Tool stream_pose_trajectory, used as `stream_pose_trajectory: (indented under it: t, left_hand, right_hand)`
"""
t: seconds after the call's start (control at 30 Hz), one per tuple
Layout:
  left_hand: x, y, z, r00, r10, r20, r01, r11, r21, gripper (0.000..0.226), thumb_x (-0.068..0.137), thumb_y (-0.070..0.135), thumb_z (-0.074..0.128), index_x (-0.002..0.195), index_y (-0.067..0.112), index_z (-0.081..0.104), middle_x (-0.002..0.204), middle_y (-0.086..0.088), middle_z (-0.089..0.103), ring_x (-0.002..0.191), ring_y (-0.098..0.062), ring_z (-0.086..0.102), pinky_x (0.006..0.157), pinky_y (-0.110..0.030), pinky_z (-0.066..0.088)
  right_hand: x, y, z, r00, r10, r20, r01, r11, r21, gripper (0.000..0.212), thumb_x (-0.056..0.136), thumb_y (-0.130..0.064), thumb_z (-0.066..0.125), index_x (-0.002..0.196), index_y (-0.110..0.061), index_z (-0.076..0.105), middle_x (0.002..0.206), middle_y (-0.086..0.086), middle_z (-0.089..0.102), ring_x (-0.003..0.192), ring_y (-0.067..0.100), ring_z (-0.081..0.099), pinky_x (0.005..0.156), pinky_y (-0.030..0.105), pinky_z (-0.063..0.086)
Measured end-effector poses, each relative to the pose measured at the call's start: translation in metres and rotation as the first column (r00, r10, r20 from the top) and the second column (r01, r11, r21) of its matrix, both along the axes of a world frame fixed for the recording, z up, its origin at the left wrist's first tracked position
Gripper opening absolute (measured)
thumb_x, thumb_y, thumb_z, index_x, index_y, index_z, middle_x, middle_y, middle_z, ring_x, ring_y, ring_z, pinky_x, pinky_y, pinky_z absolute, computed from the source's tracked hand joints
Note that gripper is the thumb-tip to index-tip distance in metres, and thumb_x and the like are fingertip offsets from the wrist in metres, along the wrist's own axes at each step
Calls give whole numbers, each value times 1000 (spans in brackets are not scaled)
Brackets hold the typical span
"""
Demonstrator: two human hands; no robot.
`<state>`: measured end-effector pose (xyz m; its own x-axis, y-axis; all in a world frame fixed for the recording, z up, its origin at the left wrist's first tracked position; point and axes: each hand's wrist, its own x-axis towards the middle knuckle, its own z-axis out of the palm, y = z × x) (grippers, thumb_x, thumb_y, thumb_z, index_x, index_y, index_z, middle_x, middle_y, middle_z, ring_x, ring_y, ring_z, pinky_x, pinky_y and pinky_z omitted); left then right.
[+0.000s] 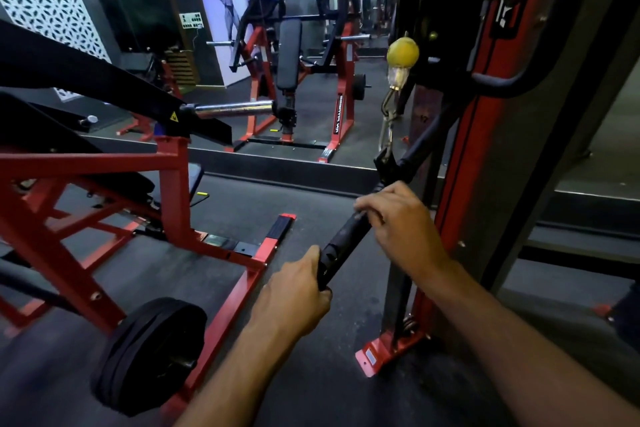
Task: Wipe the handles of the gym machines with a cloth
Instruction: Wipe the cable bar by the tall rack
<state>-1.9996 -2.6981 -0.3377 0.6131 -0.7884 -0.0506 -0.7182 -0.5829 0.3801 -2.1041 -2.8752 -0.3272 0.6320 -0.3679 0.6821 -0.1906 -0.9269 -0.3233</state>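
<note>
A black bar handle [344, 246] hangs from a cable clip [388, 128] under a yellow ball stopper [402, 51] on the red cable machine [485, 135]. My left hand [294, 291] grips the handle's near, lower end. My right hand [401, 222] is curled over the handle higher up, close to where the two arms of the bar meet. No cloth shows in either hand; whatever lies under my right palm is hidden.
A red plate-loaded machine [166, 184] with a black weight plate [149, 354] stands close on the left. Its floor bar [270, 239] reaches toward the handle. Another red press machine [291, 80] stands further back. The cable machine's base foot [381, 354] sits right of my left arm.
</note>
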Motion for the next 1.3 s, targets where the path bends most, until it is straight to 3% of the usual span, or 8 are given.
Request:
stream_pose_trajectory:
  t: [0.17,0.33,0.5,0.77,0.93,1.07,1.2,1.3]
  left_hand:
    - [-1,4,4,1000,-5,11,5,1000,-8,32,92,28,64,109,34,38,100,3,57,83,-20,53,69,-36,44]
    - [-8,7,3,999,-4,35,5,999,-38,31,94,28,63,109,34,36,96,4,52,81,-18,52,68,-34,44]
    - [-14,9,0,999,17,30,-15,997,-69,35,94,27,64,120,33,42,96,6,55,82,-17,54,71,-37,50]
    - [-23,10,-2,1000,2,20,-1,997,-81,32,94,28,66,111,33,40,98,6,53,84,-15,55,67,-33,45]
    - [-13,11,6,948,-75,-310,62,997,-53,33,93,19,66,119,32,50,87,2,64,64,-10,62,52,-28,51]
    - [-11,19,14,683,-162,-712,101,987,-127,25,94,7,61,112,20,49,68,0,56,48,-11,51,43,-24,43]
    - [-7,22,13,539,-206,-817,128,978,-162,26,92,6,62,111,18,50,69,0,55,52,-12,49,48,-26,44]
    - [-4,24,14,543,-209,-813,131,978,-164,23,94,9,62,114,16,51,72,0,56,54,-11,50,51,-26,46]
  right_hand:
    - [-7,29,-4,950,201,-240,-234,964,-122,19,87,-5,71,99,-20,71,93,-2,69,88,13,51,69,28,51]
    - [-6,7,18,993,-47,-104,44,999,-23,20,92,-10,65,109,-18,72,105,5,62,91,9,51,86,32,55]
    - [-8,53,9,923,191,-334,-246,961,-129,23,83,-5,75,101,-18,71,95,0,68,91,17,55,75,36,56]
    - [-4,25,24,978,-48,-201,42,998,-36,20,92,-10,67,109,-18,72,109,7,61,100,19,60,93,34,54]
    - [-22,66,10,950,194,-245,-225,968,-108,22,82,-1,75,97,-17,73,90,1,69,90,18,58,71,32,55]
    - [-40,24,23,989,85,-125,-101,987,-125,19,88,-3,68,104,-13,73,98,6,68,93,17,57,80,35,57]
    - [-45,26,14,998,-42,36,41,999,28,23,91,-1,66,107,-14,73,106,5,65,100,13,56,91,34,55]
    - [-43,62,-8,995,94,31,-93,995,-19,17,92,-10,63,105,-16,72,106,2,69,99,11,58,86,25,53]
